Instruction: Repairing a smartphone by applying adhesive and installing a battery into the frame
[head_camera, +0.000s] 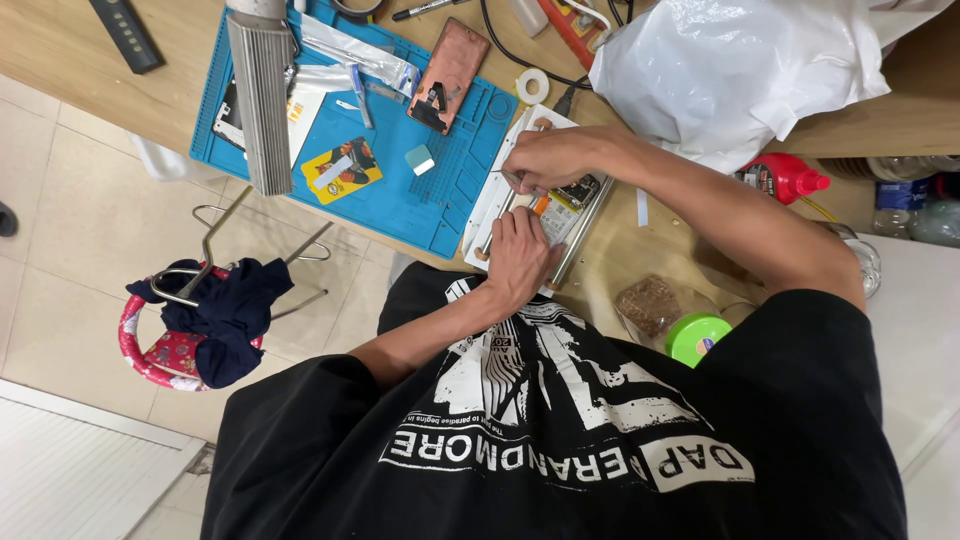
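— At the desk's front edge, just right of the blue mat (440, 205): an opened phone (560, 212) lies in a pale holder frame (492, 205). Long axis runs diagonal, from the desk's front edge up toward the back right.

— Hands?

— Left hand (518, 255) lies flat on the near end of the phone, fingers together, pressing it down. Right hand (548, 160) sits over the far end, fingertips pinched on a thin tool; the tool is too small to identify.

— On the mat?

— Another phone back (448, 75) near its back edge, tilted; a yellow card (342, 168) mid-mat; a small pale block (420, 159) beside it. A ribbed grey lamp head (260, 95) hangs over the mat's left part.

— Rest of the desk?

— Wooden top (85, 75), white plastic bag (730, 75) at the back right, roll of tape (532, 85), red bottle (785, 178) off the right side.

— Room?

— Beige tiled floor (70, 240), a stool with dark cloth (225, 310) on it left of the person.
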